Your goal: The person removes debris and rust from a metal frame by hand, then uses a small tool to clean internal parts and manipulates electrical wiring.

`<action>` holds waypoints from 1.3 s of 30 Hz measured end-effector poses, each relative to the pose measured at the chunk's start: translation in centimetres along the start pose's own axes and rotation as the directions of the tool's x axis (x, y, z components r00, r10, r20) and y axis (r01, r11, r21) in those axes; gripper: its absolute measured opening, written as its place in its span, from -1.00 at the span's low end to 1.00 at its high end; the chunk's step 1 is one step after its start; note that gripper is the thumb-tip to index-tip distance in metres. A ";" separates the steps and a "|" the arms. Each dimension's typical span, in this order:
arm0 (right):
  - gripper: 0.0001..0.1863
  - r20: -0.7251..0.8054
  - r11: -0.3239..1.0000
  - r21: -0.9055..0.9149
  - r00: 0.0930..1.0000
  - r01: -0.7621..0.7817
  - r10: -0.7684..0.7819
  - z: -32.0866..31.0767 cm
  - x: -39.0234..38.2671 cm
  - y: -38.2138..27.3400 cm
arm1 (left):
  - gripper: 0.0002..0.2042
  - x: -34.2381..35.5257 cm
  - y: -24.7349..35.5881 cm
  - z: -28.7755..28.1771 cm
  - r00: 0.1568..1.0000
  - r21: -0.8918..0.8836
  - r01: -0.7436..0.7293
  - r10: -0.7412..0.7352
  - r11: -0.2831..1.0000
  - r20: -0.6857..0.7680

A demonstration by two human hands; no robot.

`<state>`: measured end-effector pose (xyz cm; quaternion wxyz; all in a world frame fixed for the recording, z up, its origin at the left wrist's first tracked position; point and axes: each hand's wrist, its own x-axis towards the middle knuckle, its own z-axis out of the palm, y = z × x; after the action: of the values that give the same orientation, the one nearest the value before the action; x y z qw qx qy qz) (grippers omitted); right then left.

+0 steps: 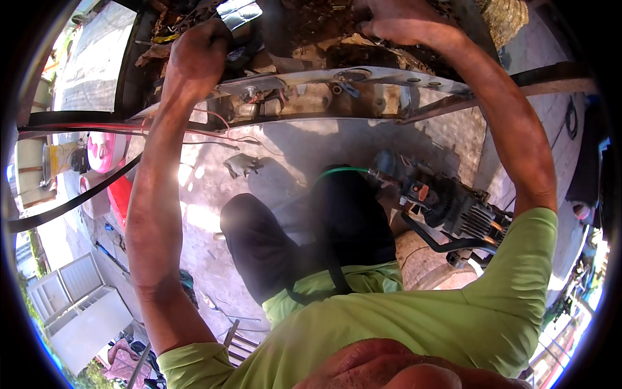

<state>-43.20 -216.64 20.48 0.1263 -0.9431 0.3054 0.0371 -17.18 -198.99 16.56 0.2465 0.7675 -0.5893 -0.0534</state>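
While your left hand (197, 55) clenches a dark part above the metal bar (337, 81), which runs left-right, your right hand (395, 26) grips beyond it; what it holds is hidden.

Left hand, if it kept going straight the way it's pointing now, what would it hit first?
Likely the shiny metal piece just beyond the left hand, above the metal bar. The fist looks already against it, though depth is unclear in this view.

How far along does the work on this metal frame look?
Looks mid-job. Done: a bare metal frame bar with open holes. In hand: left hand closed near red wires, right hand inside the dirty cavity. Left: those wires hang loose; a black engine unit lies below.
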 end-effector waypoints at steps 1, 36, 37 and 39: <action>-0.69 -0.038 0.999 0.037 0.999 0.004 -0.003 0.2 0.1 -0.1 | -0.76 0.0 0.1 0.0 1.000 0.002 0.004 -0.004 1.000 -0.002; -0.90 0.064 -0.472 0.881 0.997 -0.039 0.036 0.5 -2.8 -1.0 | -0.82 -0.1 -0.5 0.3 0.999 0.022 -0.031 0.032 0.999 -0.033; -0.89 0.054 -0.449 0.893 0.996 -0.018 0.068 0.6 -3.1 -1.4 | -0.82 0.0 -0.5 0.3 0.999 0.014 -0.029 0.030 0.999 -0.028; -0.87 0.066 -0.453 0.891 0.994 -0.020 0.085 0.7 -3.3 -1.4 | -0.82 0.1 -0.5 0.3 1.000 0.003 -0.024 0.024 1.000 -0.018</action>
<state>-45.07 -213.48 20.59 0.8607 -0.3708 0.2413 -0.2522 -16.82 -199.03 16.13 0.2512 0.7612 -0.5964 -0.0425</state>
